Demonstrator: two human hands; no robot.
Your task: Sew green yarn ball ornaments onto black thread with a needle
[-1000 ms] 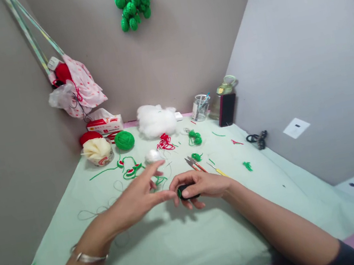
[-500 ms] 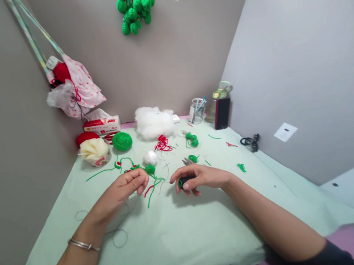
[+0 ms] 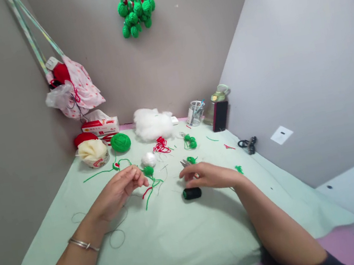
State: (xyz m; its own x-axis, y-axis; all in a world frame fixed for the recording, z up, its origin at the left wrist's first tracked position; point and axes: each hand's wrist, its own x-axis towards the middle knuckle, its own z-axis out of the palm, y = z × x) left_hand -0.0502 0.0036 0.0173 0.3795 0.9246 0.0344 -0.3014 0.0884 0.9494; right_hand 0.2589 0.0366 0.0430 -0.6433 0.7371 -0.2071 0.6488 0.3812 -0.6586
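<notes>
My left hand (image 3: 120, 189) is closed in a pinch at the left. A thin dark thread (image 3: 121, 223) trails from beneath it in loops over the cloth, though the pinched end is hidden. My right hand (image 3: 204, 176) hovers with fingers apart, holding nothing that I can see. Just under its fingers are the scissors (image 3: 185, 163), blades pointing away, their handles mostly covered. The black thread spool (image 3: 192, 193) lies on its side just below that hand. Between the hands lies a small green crocheted ball (image 3: 148, 171) with green and red yarn tails.
White stuffing (image 3: 152, 124), a green yarn ball (image 3: 120, 142), a white ball (image 3: 149, 159) and red yarn scraps (image 3: 161, 145) lie farther back. A pen cup (image 3: 196, 113) and a phone (image 3: 220, 116) stand at back right. Green crocheted pieces (image 3: 137, 10) hang above.
My right hand has let go of the black thread spool, which now lies on the cloth, and has moved slightly right over the scissors. The left hand's fingers have shifted a little.
</notes>
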